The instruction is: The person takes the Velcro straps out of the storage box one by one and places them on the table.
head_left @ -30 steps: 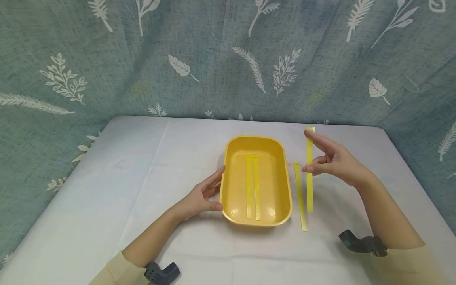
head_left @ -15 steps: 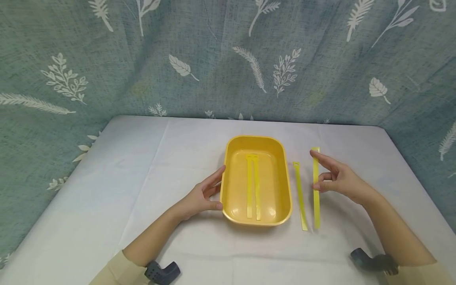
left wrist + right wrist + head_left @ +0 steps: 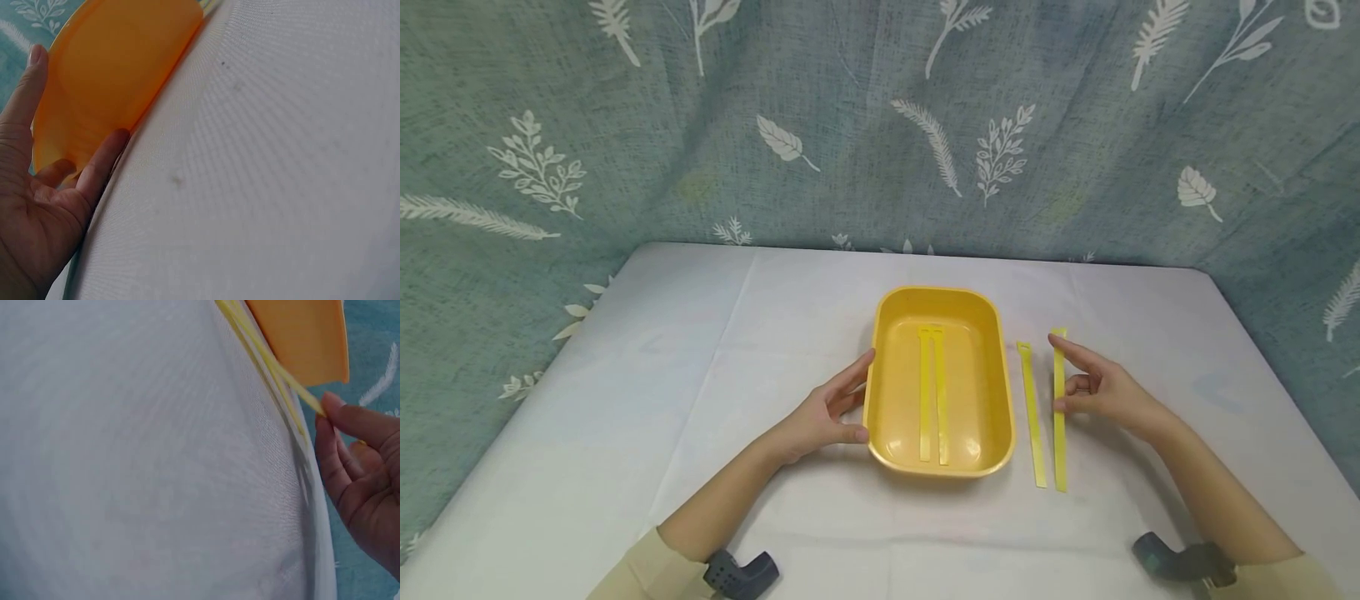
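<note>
In the head view a yellow oblong tray (image 3: 972, 392) stands on the white cloth. Inside it two flat yellow straps (image 3: 924, 396) with slotted, T-shaped heads lie side by side. My left hand (image 3: 816, 421) rests against the tray's left wall, fingers and thumb spread along it; the left wrist view has the fingertips at the outer wall. Right of the tray, a third yellow strap (image 3: 1033, 417) lies lengthwise on the cloth. Just beyond it my right hand (image 3: 1108, 390) pinches another yellow strap (image 3: 1060, 454) between thumb and fingers, close over the cloth; the right wrist view shows it slanting from the fingertips.
The white cloth (image 3: 760, 508) covers the table, whose far edge meets a green curtain (image 3: 850, 167) printed with white leaves. Dark devices (image 3: 741, 575) are strapped to both wrists.
My right hand has lowered its strap toward the cloth and nearer me, bringing it alongside the strap lying there. My left hand and the tray have stayed in place.
</note>
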Demonstrator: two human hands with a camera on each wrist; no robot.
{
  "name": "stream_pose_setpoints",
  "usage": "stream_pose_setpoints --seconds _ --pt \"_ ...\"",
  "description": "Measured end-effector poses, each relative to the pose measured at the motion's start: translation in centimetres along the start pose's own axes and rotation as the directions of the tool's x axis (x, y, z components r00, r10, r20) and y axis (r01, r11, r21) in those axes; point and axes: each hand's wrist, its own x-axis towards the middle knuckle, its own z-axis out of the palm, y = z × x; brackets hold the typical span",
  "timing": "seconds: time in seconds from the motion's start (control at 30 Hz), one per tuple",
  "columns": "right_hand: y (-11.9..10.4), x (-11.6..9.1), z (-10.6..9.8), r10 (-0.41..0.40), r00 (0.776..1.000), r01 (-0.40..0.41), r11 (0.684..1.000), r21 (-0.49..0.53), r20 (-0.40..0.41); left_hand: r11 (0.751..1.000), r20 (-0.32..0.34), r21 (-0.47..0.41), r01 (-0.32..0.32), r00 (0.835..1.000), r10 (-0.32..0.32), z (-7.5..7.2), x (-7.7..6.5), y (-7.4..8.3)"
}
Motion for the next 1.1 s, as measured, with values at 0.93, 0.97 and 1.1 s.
stream_pose_setpoints --seconds 0.93,0.97,1.1 --pt "0.89 0.61 0.71 -0.03 0.992 -0.027 0.905 -0.425 -0.126 1.0 0.003 -0.004 0.005 1.0 -0.005 0.04 -0.06 0.05" --pt "0.89 0.62 0.68 -0.03 0.991 -0.028 0.9 -0.434 -0.128 1.0 0.003 -0.004 0.006 1.0 -0.006 0.06 -0.05 0.07" --pt "0.79 0.72 0.5 -0.012 0.992 -0.041 0.904 -0.425 -0.122 1.0 0.007 -0.001 0.002 1.0 -0.002 0.09 -0.01 0.11"
